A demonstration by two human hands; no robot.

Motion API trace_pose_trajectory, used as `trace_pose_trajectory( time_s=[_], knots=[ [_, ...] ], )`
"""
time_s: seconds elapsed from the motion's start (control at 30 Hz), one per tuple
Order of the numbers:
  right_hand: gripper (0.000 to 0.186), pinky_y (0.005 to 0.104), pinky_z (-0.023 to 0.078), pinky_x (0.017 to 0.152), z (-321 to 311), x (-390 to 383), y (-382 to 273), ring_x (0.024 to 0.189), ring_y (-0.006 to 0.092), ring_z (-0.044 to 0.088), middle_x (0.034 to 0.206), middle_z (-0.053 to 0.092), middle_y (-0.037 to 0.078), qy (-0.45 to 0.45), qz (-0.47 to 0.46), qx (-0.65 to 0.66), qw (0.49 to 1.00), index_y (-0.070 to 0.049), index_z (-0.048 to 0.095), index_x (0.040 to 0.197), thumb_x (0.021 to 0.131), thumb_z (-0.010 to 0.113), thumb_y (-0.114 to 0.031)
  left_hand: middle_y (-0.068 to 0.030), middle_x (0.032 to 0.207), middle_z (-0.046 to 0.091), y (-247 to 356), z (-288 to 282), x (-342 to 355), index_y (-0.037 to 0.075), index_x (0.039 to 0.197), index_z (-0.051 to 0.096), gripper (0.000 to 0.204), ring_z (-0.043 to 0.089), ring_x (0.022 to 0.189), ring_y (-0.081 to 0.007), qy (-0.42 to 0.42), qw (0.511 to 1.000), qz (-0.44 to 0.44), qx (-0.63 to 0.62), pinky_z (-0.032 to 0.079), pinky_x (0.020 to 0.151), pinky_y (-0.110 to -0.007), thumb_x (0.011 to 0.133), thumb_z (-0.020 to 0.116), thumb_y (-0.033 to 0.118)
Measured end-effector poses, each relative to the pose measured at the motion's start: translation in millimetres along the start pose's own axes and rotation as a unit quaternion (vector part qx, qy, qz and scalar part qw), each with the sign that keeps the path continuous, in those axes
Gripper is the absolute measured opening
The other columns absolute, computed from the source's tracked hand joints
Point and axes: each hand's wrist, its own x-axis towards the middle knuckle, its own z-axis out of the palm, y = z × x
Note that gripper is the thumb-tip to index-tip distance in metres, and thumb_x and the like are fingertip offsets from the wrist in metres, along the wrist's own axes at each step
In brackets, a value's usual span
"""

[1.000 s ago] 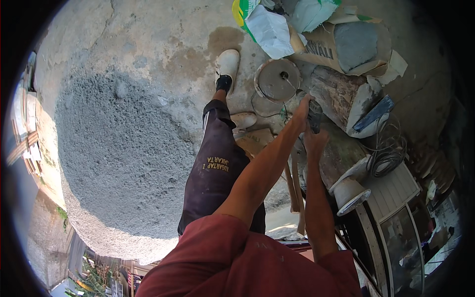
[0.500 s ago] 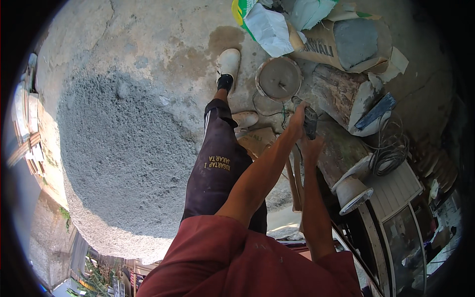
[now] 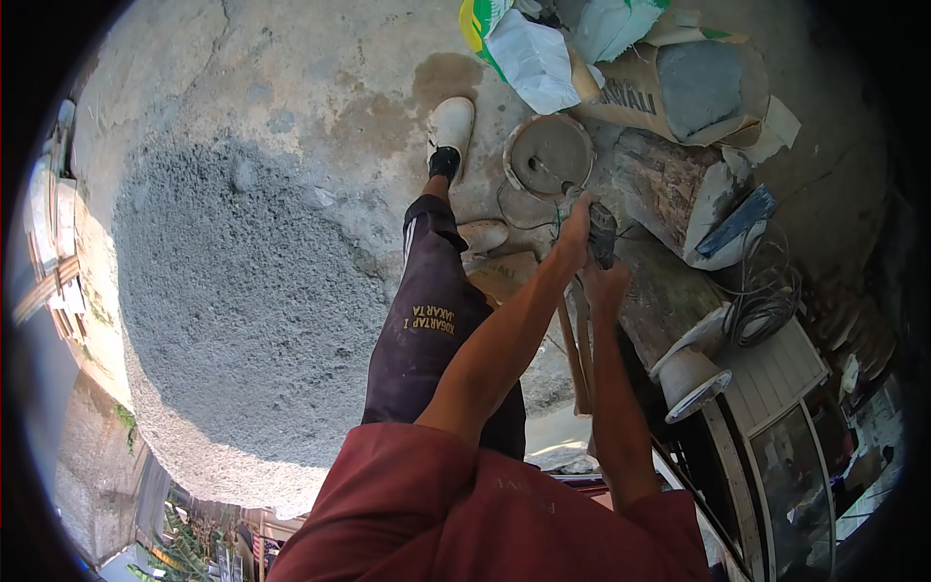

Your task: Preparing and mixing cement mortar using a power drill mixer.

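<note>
My left hand [image 3: 575, 224] is closed around the front of a dark power drill [image 3: 600, 236]; my right hand [image 3: 605, 287] grips its rear. A thin rod runs from the drill into a round bucket [image 3: 585, 137] of smooth grey mixture, its lower end sunk out of sight beside a dark hollow. A cord lies on the ground by the bucket. My feet, in pale shoes [image 3: 451, 130], stand to the left of it.
Grey gritty material [image 3: 238, 301] covers the left ground. Torn bags [image 3: 698, 87] lie beyond the bucket. At right are a weathered log [image 3: 664, 170], blue board [image 3: 737, 218], coiled cable [image 3: 756, 310], white spool-like object [image 3: 689, 383] and panels [image 3: 766, 359]. Long wooden pieces [image 3: 577, 369] lie under my arms.
Both hands and the drill have shifted slightly leftward. The rod and dark hollow have moved within the bucket's mixture. Both hands keep their grip.
</note>
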Motion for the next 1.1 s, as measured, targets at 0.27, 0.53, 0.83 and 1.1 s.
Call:
trace_pose_trajectory(
  time_s=[0.27,0.53,0.83,1.1],
  knots=[
    [0.036,0.0445,0.053,0.069,1,21,-11,0.072,0.0364,0.073,0.075,0.072,0.023,0.001,0.012,0.006,1.0,0.006,0.074,0.087,0.086,0.076,-0.03,-0.0059,0.08,0.063,18,17,7,0.008,0.093,0.065,0.04,0.059,0.07,-0.0211,-0.024,0.999,0.031,-0.018,0.048,0.071,-0.037,0.082,0.068,0.046],
    [0.037,0.046,0.054,0.069,-1,35,0,0.073,0.0373,0.074,0.076,0.073,0.021,0.033,-0.012,-0.003,0.999,0.004,0.075,0.087,0.085,0.078,-0.033,-0.0069,0.08,0.064,20,33,8,0.009,0.09,0.066,0.037,0.059,0.073,-0.0225,-0.047,0.999,0.013,0.009,0.048,0.072,-0.037,0.082,0.066,0.045],
    [0.044,0.0474,0.054,0.076,-4,28,24,0.08,0.0402,0.073,0.085,0.074,0.025,0.047,-0.003,-0.1,0.994,0.004,0.076,0.091,0.085,0.078,-0.039,-0.0043,0.073,0.061,1,36,7,0.014,0.081,0.061,0.033,0.056,0.065,-0.0217,-0.032,0.999,-0.018,0.015,0.046,0.066,-0.037,0.084,0.064,0.047],
    [0.04,0.0472,0.054,0.075,-11,9,23,0.078,0.0385,0.073,0.082,0.074,0.023,0.01,0.025,-0.027,0.999,0.005,0.076,0.093,0.083,0.078,-0.033,-0.008,0.079,0.065,-17,19,5,0.006,0.089,0.067,0.037,0.06,0.073,-0.0228,-0.023,1.0,-0.011,-0.007,0.048,0.071,-0.036,0.083,0.067,0.043]
  ],
)
